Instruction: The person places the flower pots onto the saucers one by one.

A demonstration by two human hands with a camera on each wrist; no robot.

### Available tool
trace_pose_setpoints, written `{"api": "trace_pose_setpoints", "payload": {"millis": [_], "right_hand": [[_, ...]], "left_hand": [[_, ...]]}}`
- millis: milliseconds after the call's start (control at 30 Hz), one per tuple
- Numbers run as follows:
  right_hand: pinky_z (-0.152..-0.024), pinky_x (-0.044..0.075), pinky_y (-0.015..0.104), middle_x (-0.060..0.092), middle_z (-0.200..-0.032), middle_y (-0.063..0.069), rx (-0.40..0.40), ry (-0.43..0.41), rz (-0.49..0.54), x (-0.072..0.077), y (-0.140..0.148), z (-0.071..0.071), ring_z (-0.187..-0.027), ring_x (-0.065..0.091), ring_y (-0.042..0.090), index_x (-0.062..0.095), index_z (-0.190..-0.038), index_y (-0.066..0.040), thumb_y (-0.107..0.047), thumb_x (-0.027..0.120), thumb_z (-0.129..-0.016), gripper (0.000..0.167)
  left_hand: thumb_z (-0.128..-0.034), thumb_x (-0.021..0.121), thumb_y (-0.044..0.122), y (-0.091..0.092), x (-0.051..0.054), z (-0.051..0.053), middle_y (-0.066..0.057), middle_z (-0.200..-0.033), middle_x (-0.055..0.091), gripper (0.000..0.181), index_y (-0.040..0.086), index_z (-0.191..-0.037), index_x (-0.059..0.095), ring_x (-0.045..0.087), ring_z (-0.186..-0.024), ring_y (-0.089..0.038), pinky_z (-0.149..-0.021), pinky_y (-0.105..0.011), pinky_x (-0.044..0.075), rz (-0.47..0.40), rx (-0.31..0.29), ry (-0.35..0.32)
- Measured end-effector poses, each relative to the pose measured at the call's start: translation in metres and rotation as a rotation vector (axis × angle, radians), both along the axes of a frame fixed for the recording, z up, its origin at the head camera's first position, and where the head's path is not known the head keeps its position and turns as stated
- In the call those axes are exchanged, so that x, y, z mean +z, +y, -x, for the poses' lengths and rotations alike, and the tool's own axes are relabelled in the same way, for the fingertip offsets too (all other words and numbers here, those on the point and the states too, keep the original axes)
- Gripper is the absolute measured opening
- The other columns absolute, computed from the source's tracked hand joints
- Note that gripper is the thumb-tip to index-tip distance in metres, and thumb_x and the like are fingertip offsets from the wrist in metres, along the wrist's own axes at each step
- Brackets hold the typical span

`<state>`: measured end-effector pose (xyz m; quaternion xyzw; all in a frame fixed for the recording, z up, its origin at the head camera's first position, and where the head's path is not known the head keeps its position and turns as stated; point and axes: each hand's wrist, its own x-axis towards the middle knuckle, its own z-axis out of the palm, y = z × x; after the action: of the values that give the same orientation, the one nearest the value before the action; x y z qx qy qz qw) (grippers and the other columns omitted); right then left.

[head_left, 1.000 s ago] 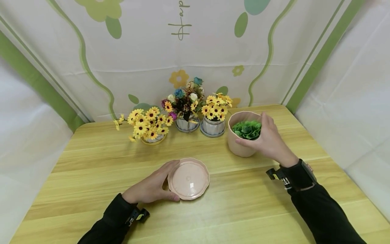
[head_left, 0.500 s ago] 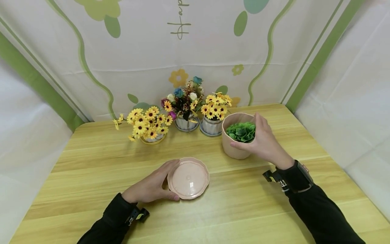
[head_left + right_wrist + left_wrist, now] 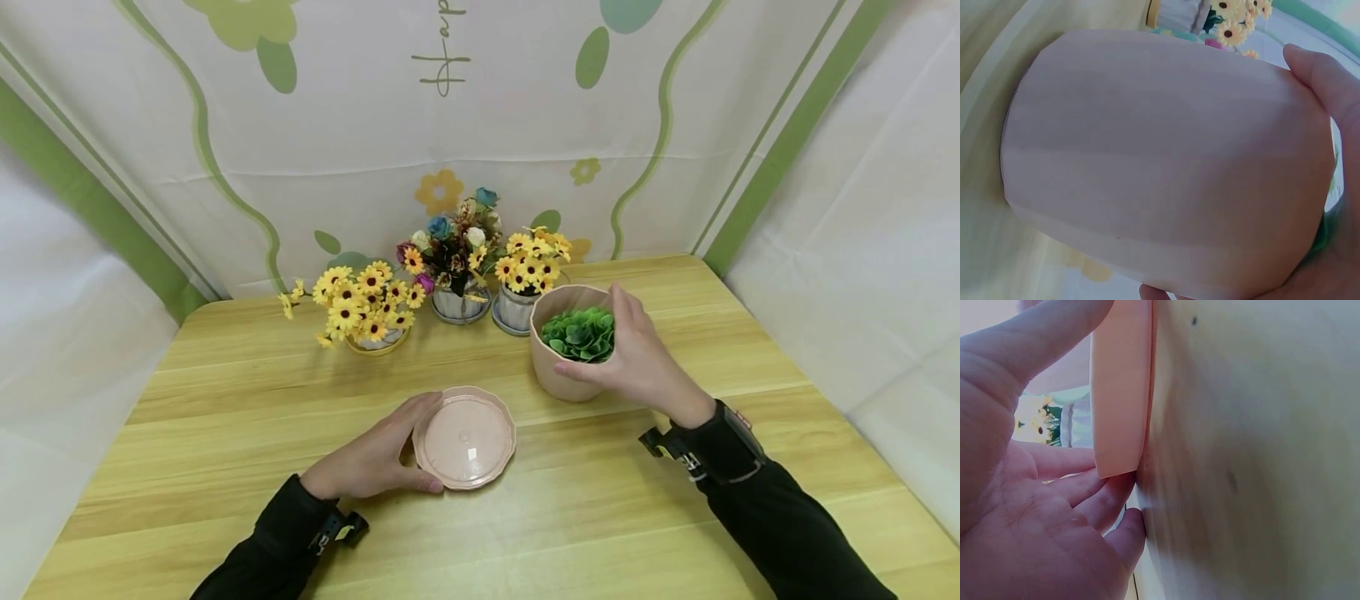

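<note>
A shallow pink saucer [image 3: 465,437] lies on the table in the head view. My left hand [image 3: 378,454] holds its left side, thumb at the near edge and fingers at the far edge. The left wrist view shows the saucer's side [image 3: 1121,394] between that thumb and the fingers. To the right, my right hand [image 3: 645,358] grips the rim of a pink flower pot [image 3: 562,375] with green leaves [image 3: 581,335] inside. In the right wrist view the pot's wall [image 3: 1160,156] fills most of the picture. Whether its base touches the table cannot be told.
Along the back of the wooden table [image 3: 247,433] stand a pot of yellow flowers [image 3: 367,304], a mixed bouquet pot [image 3: 459,250] and another yellow flower pot [image 3: 528,275], close behind the pink one. A printed white cloth [image 3: 337,125] hangs behind.
My right hand has carried the pink flower pot leftward and slightly nearer, toward the saucer; it now partly covers the yellow flower pot behind. The left hand and saucer have stayed put.
</note>
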<state>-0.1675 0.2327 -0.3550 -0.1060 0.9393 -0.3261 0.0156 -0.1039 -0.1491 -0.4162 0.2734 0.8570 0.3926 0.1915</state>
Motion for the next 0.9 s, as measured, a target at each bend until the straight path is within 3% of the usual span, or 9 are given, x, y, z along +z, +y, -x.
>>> {"api": "trace_pose_setpoints", "payload": {"millis": [733,900], "right_hand": [[-0.125,0.028,0.072,0.009,-0.176,0.023,0.126,0.052,0.029,-0.003,-0.028,-0.021,-0.159,0.020,0.046,-0.005,-0.170,-0.006,-0.066,0.091,-0.072,0.149],[-0.126,0.026,0.072,0.006,-0.176,0.024,0.131,0.047,0.022,-0.004,-0.031,-0.023,-0.161,0.017,0.047,-0.007,-0.170,-0.007,-0.066,0.091,-0.072,0.150]], "left_hand": [[-0.0868,0.088,0.043,0.002,0.000,0.000,-0.019,-0.175,0.020,0.114,0.005,-0.169,0.018,0.019,-0.163,-0.039,-0.130,-0.066,0.022,0.002,0.006,-0.016],[-0.0868,0.088,0.043,0.002,0.000,0.000,-0.018,-0.175,0.019,0.114,0.005,-0.169,0.018,0.019,-0.163,-0.039,-0.130,-0.066,0.022,0.000,0.004,-0.019]]}}
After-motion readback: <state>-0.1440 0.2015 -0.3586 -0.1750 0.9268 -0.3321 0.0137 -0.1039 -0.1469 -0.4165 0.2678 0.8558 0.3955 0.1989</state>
